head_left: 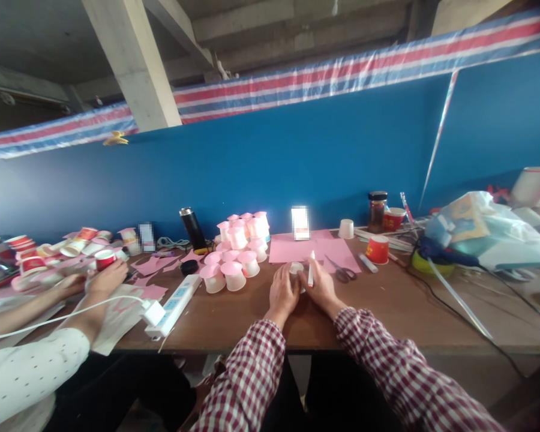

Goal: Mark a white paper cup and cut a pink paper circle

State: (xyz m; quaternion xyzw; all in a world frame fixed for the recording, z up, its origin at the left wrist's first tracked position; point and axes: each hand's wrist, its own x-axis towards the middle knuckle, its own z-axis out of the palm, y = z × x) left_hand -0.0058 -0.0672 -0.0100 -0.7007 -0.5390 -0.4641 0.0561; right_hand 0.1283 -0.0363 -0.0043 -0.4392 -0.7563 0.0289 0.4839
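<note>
So the hands [282, 294] [321, 288] sit mid-frame on the table [387, 312], either side of a small cup [296, 268]. Cup pile [236, 255] just upper left, scissors [342, 273] right, paper sheets [315, 249] behind. Power strip [173, 306] sits lower left, plastic bag [481, 231] far right.

Matt wooden table [387, 312]; pink paper sheets [297, 249]; glossy plastic bag [499, 234].

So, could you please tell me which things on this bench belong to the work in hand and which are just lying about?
In hand:
- left hand and right hand around a small white cup
- white stick in the right hand
- pink paper sheets
- pile of pink-covered cups

Lying about:
- scissors
- black flask
- power strip
- glass jar
- plastic bag
</note>
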